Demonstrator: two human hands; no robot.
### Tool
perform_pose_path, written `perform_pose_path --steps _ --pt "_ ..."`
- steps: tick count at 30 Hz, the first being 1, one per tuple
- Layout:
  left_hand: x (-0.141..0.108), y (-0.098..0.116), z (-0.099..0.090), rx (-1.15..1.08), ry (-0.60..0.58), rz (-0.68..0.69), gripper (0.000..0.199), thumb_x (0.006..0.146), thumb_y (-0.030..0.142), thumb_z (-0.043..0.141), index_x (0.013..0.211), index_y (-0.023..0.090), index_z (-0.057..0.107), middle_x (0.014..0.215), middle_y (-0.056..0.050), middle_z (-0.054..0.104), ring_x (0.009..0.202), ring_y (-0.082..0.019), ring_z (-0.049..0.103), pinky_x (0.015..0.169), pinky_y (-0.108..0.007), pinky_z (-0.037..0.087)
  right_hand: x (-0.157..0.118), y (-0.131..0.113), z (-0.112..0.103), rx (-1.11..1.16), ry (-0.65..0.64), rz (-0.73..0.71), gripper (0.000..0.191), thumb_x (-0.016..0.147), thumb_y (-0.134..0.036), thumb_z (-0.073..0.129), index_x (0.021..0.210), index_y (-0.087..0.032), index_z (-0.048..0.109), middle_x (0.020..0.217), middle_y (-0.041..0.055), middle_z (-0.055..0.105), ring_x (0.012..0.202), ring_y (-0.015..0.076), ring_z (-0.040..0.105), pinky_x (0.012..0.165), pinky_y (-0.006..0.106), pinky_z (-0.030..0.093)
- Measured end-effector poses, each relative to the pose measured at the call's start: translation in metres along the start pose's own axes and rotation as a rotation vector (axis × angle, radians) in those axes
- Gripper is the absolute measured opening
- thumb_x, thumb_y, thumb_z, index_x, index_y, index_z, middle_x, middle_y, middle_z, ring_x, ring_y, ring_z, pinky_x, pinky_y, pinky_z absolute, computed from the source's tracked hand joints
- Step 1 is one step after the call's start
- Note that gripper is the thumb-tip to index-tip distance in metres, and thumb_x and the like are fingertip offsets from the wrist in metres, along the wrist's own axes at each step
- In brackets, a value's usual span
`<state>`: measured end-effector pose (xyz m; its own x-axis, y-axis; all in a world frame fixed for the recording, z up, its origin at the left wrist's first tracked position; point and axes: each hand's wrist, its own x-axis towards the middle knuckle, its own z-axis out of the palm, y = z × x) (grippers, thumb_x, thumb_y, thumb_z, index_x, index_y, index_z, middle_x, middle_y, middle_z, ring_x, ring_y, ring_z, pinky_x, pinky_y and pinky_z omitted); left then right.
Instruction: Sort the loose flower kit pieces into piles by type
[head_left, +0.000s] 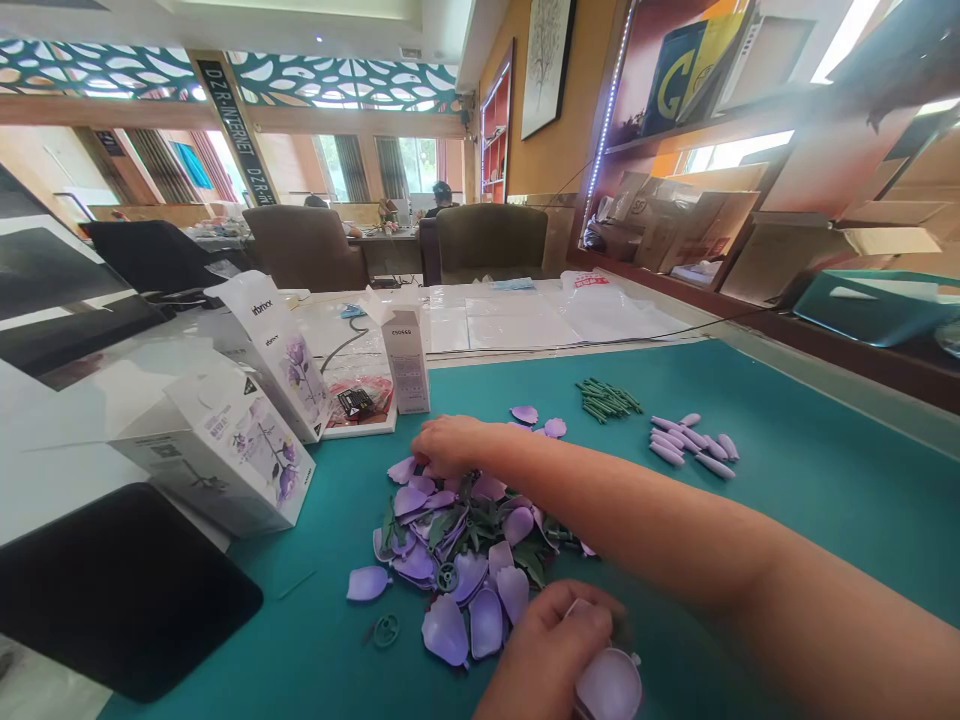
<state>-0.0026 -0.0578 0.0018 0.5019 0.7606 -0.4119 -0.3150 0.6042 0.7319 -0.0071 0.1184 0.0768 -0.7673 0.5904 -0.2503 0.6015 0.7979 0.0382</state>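
Near the front edge, my left hand (559, 645) is closed around several pale purple plastic petals (611, 685), which stick out past the thumb. My right arm crosses over from the right, and my right hand (454, 445) is at the far side of a petal pile (442, 500). Its fingers are bent down among the petals; whatever they pinch is hidden. Dark green plastic leaves (480, 525) are mixed into the pile. A green ring piece (447, 577) lies on top, and another green ring (386, 630) rests on the mat. One loose petal (367, 583) sits to the left.
On the green mat (810, 440) are a bundle of green stems (607, 398) and several purple bud-shaped pieces (694, 440). Printed boxes (225, 450) stand at the left, behind a black tablet-like slab (127, 590). A narrow white box (405, 360) stands beyond the pile.
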Motion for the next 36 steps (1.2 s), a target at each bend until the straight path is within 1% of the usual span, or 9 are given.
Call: perform_pose_path --steps 6,9,12,18,23,28,31,34,36 --pt "-0.002 -0.001 0.001 -0.027 -0.010 0.029 0.038 0.055 0.046 0.073 0.074 0.016 0.061 0.073 -0.003 0.058 0.062 -0.013 0.048 0.060 -0.027 0.036 0.005 0.001 0.003 0.002 -0.033 0.001 0.035 0.075 -0.018 0.061 0.109 -0.020 0.065 0.115 0.0106 0.063 0.099 0.0263 0.061 0.069 0.032 0.051" --pt "-0.001 -0.002 -0.001 -0.008 -0.010 0.037 0.037 0.056 0.047 0.071 0.075 0.016 0.061 0.074 -0.003 0.058 0.065 -0.014 0.049 0.061 -0.027 0.037 0.007 0.002 0.004 0.006 -0.055 -0.005 0.032 0.073 -0.017 0.061 0.105 -0.020 0.066 0.115 0.0109 0.062 0.100 0.0264 0.061 0.070 0.031 0.050" --pt "-0.001 -0.004 -0.002 0.003 -0.019 0.019 0.038 0.058 0.048 0.070 0.078 0.017 0.061 0.076 -0.004 0.058 0.064 -0.014 0.049 0.059 -0.027 0.037 0.004 0.002 0.001 0.016 -0.079 0.000 0.030 0.071 -0.016 0.064 0.101 -0.019 0.067 0.115 0.0108 0.062 0.099 0.0255 0.061 0.069 0.030 0.050" --pt "-0.002 -0.002 -0.002 -0.005 -0.035 0.032 0.034 0.062 0.044 0.070 0.079 0.016 0.062 0.075 -0.003 0.059 0.058 -0.011 0.045 0.060 -0.026 0.036 -0.003 0.001 -0.003 0.034 -0.106 0.031 0.038 0.072 -0.020 0.065 0.110 -0.020 0.062 0.116 0.0084 0.064 0.103 0.0250 0.059 0.070 0.028 0.049" --pt "-0.005 0.002 0.001 -0.002 -0.011 0.006 0.032 0.061 0.042 0.070 0.078 0.016 0.062 0.076 -0.003 0.058 0.064 -0.013 0.046 0.063 -0.027 0.035 -0.005 0.002 -0.007 0.025 -0.157 0.057 0.038 0.072 -0.020 0.065 0.109 -0.019 0.063 0.115 0.0087 0.064 0.100 0.0252 0.061 0.067 0.027 0.049" --pt "-0.008 0.005 0.004 0.006 0.001 -0.011 0.034 0.060 0.044 0.070 0.078 0.016 0.062 0.076 -0.003 0.057 0.064 -0.014 0.046 0.062 -0.028 0.035 -0.010 0.005 -0.010 0.018 -0.171 0.067 0.041 0.073 -0.022 0.065 0.114 -0.021 0.061 0.116 0.0082 0.064 0.100 0.0253 0.061 0.066 0.028 0.048" --pt "-0.009 0.006 0.005 0.007 0.002 -0.017 0.035 0.060 0.045 0.070 0.078 0.017 0.062 0.078 -0.004 0.057 0.063 -0.014 0.045 0.061 -0.028 0.034 -0.013 0.007 -0.010 0.015 -0.164 0.079 0.037 0.076 -0.016 0.060 0.112 -0.022 0.063 0.114 0.0079 0.065 0.099 0.0241 0.061 0.066 0.027 0.047" --pt "-0.010 0.007 0.006 0.012 0.004 -0.017 0.034 0.061 0.044 0.069 0.079 0.016 0.061 0.078 -0.004 0.058 0.062 -0.013 0.044 0.061 -0.027 0.033 -0.014 0.009 -0.009 0.017 -0.149 0.089 0.040 0.075 -0.009 0.056 0.113 -0.022 0.063 0.117 0.0084 0.064 0.098 0.0230 0.062 0.066 0.027 0.047" --pt "-0.010 0.008 0.006 0.008 0.010 -0.036 0.035 0.061 0.045 0.069 0.080 0.016 0.061 0.078 -0.004 0.057 0.062 -0.013 0.045 0.060 -0.027 0.033 -0.015 0.010 -0.007 0.023 -0.139 0.094 0.042 0.075 -0.009 0.057 0.115 -0.022 0.062 0.117 0.0086 0.064 0.097 0.0224 0.062 0.066 0.027 0.047"
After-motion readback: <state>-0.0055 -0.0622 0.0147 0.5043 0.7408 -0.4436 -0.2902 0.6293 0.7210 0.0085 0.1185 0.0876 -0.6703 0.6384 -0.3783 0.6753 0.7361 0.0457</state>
